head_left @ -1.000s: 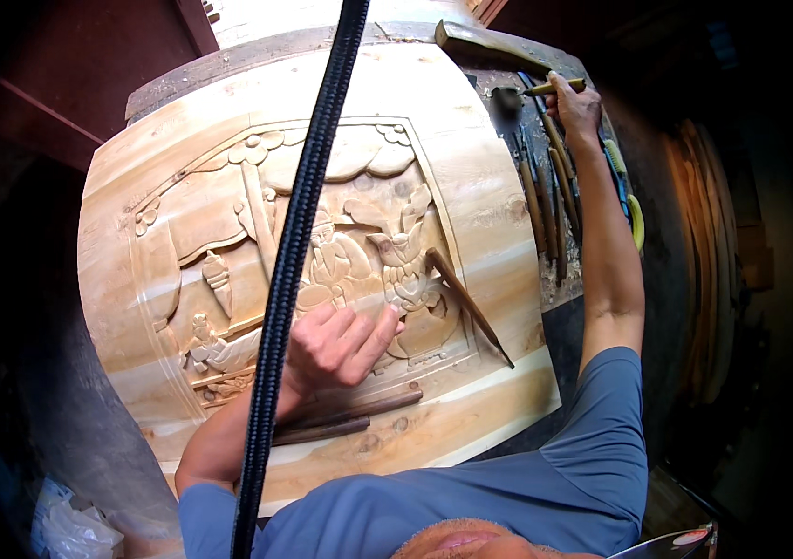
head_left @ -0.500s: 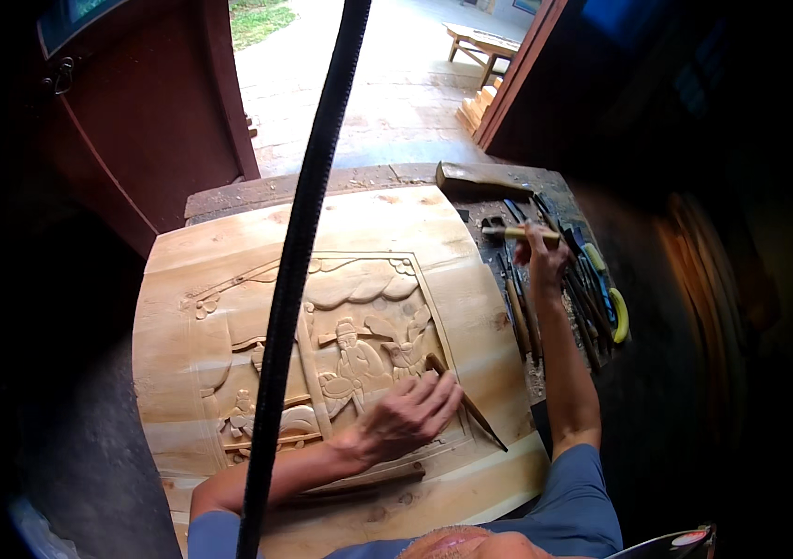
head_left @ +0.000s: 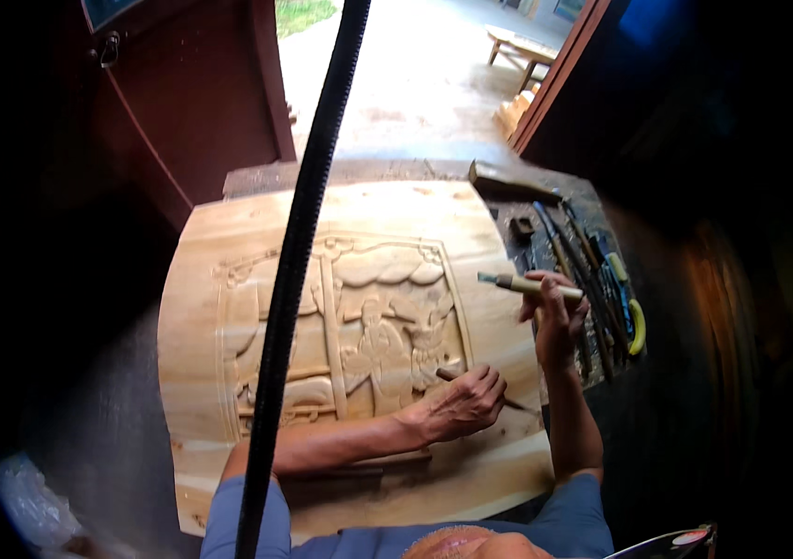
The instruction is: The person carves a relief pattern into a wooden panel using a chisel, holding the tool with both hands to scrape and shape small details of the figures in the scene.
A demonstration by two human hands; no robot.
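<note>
A pale wooden panel [head_left: 196, 363] lies on a workbench, carved in relief with figures [head_left: 378, 349] inside a border. My left hand [head_left: 457, 405] is closed around a slim dark tool [head_left: 519, 404] lying diagonally over the carving's lower right. My right hand [head_left: 553, 321] is raised over the panel's right edge, gripping a light-handled tool [head_left: 532, 287] with a greenish flat tip pointing left. A black strap [head_left: 300, 233] crosses the view and hides part of the carving. More dark tools are partly hidden beneath my left forearm.
Several hand tools [head_left: 590, 256], a curved yellow object [head_left: 637, 331] and a wooden bar [head_left: 508, 179] lie at the bench's right. A red door [head_left: 191, 93] stands left of the bright doorway; a wooden bench [head_left: 513, 45] is outside. Plastic bags [head_left: 33, 503] sit low at left.
The view has swung upward, showing the doorway. My right hand has brought its tool from among the bench tools toward the panel. My left hand has moved right and closed on the dark tool.
</note>
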